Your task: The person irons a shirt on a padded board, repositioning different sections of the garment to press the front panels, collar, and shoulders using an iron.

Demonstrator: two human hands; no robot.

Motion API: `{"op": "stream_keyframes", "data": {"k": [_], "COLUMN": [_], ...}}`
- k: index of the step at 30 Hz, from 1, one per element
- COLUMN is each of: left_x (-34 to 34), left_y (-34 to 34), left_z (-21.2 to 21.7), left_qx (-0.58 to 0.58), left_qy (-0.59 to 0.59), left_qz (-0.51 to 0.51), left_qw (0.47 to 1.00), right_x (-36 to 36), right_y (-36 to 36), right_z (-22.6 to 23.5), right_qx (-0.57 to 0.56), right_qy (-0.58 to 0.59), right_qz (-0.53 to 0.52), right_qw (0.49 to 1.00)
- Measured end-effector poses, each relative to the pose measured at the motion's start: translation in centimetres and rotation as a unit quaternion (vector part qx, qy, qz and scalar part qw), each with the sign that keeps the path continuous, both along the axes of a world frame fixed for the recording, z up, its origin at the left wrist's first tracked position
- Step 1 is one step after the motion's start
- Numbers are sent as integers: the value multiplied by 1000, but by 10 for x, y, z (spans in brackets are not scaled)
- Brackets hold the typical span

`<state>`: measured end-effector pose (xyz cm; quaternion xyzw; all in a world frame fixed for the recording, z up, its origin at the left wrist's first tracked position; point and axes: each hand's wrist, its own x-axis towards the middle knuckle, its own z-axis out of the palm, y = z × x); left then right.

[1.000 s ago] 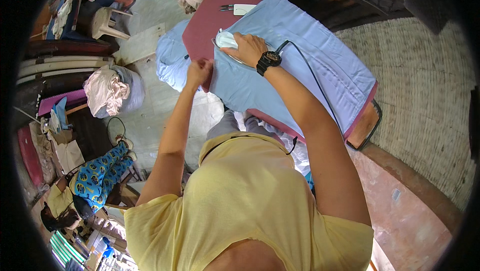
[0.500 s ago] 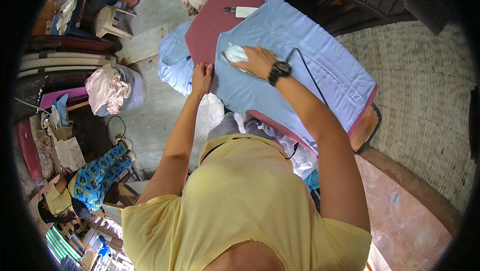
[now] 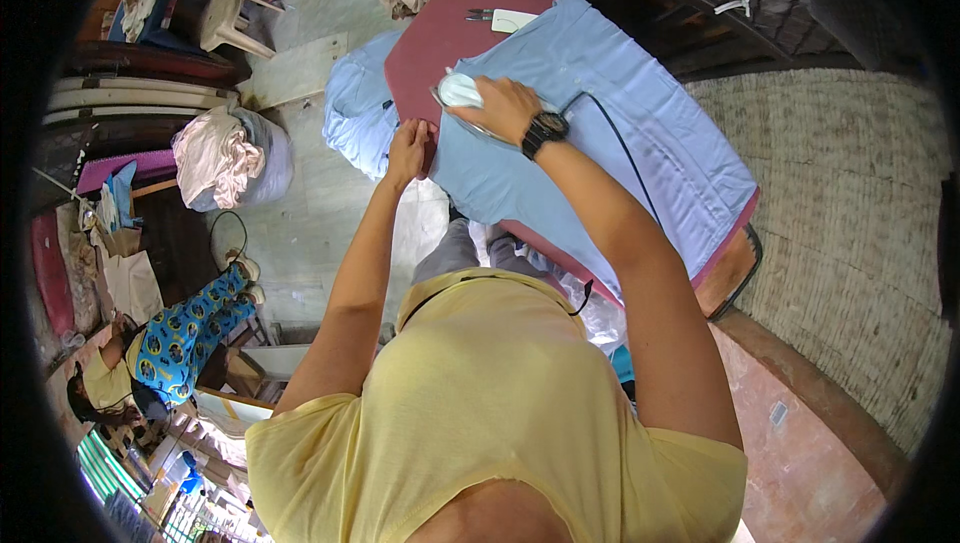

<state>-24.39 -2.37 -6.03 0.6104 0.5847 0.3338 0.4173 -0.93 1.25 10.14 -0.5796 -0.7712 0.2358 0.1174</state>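
Note:
A light blue garment lies spread over a dark red ironing board. My right hand is closed around the handle of a pale iron, whose tip reaches the garment's left edge beside the bare red cover. The palm and wrist hide the iron's rear. From there a black cord runs over the cloth toward the near right. My left hand has its fingers curled over the board's left edge, next to the garment's corner; their undersides are hidden.
On the board's far end lies a white device with dark prongs. Bundled blue cloth sits left of the board. Further left are a cloth-filled sack, a plastic chair and another person. A dark metal gate stands beyond.
My right hand has slid the iron left across the garment to its left edge. My left hand stays at the board's edge. The whole view has shifted slightly.

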Motion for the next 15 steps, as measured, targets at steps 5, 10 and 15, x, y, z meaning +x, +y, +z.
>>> {"op": "stream_keyframes", "data": {"k": [5, 10, 15], "left_x": [16, 60, 120], "left_y": [3, 0, -9], "left_z": [26, 76, 79], "left_qx": [-21, 228, 282], "left_qy": [83, 204, 222], "left_qz": [46, 2, -232], "left_qw": [995, 952, 904], "right_x": [-8, 53, 99], "right_y": [7, -77, -206], "right_z": [-1, -3, -8], "right_qx": [-23, -18, -14], "right_qy": [-27, 25, 21], "right_qz": [-34, -120, -189], "right_qw": [999, 992, 982]}}
